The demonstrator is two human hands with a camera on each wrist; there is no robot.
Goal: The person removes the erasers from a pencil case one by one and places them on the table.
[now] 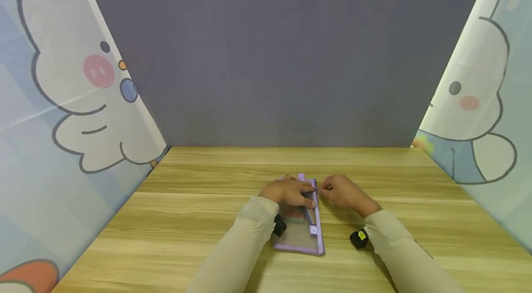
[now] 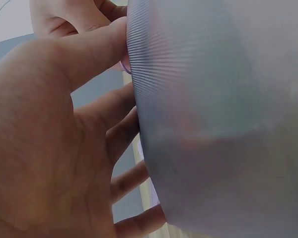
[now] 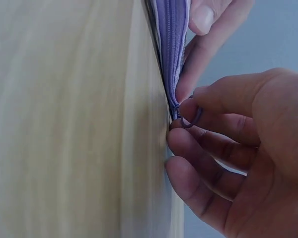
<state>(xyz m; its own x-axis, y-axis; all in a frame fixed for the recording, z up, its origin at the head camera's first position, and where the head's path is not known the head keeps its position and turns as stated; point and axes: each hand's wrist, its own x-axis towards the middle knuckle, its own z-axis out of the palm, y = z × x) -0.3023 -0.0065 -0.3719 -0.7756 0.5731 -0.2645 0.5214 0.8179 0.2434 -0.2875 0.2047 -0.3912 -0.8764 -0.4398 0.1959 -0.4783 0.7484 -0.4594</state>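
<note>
A see-through pouch with purple edging [image 1: 297, 249] lies on the wooden table, with flat items faintly visible inside. My left hand [image 1: 288, 192] rests on its upper part, fingers spread toward the zipper edge; in the left wrist view the left hand [image 2: 54, 129] is beside the cloudy pouch surface [image 2: 213, 173]. At the pouch's upper right corner, my right hand [image 1: 345, 194] pinches the zipper's pull cord. The right wrist view shows the purple zipper [image 3: 170, 44] and the looped cord [image 3: 192, 119] between thumb and finger of the right hand [image 3: 258, 144].
The wooden table [image 1: 187, 182] extends around the pouch to a grey panel [image 1: 282, 53] at the back. Cartoon-printed sheets [image 1: 62, 145] stand on both sides. A small black device is on each wrist.
</note>
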